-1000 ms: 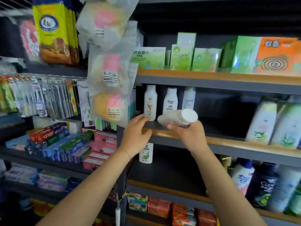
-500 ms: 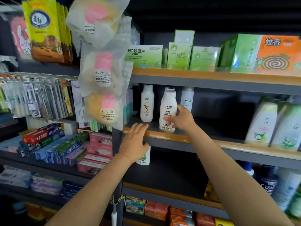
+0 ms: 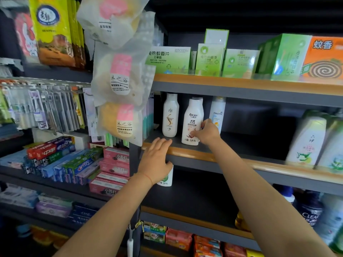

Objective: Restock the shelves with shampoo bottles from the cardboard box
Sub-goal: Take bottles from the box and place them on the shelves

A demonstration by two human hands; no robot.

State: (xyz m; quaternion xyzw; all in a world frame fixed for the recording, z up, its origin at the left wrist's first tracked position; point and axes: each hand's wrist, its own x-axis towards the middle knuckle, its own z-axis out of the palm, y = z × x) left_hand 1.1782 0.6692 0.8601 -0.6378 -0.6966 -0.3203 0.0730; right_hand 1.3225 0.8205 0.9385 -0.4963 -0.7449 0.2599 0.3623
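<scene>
Racien bottle upright on middle shelf, right hand on it, left hand on shelf lip.

Middle shelf (image 3: 241, 145): dark deck, orange front lip; wide bare stretch right of the right hand's fingers (image 3: 203, 125), up to the green-white bottles (image 3: 306, 140) at far right. Upper shelf (image 3: 241, 86) sits close over the bottle caps. Right hand (image 3: 207, 131) grasps the white Racien shampoo bottle (image 3: 192, 121) at its right side, base on the deck just behind the lip. White-gold bottle (image 3: 170, 115) just left of it; Pantene bottle (image 3: 217, 112) behind the fingers. Left hand (image 3: 156, 160) released, flat over the lip, thumb under. Versus 0.5 s ago: same grip, bottle much where it was. A second ago it lay sideways in the hand.
</scene>
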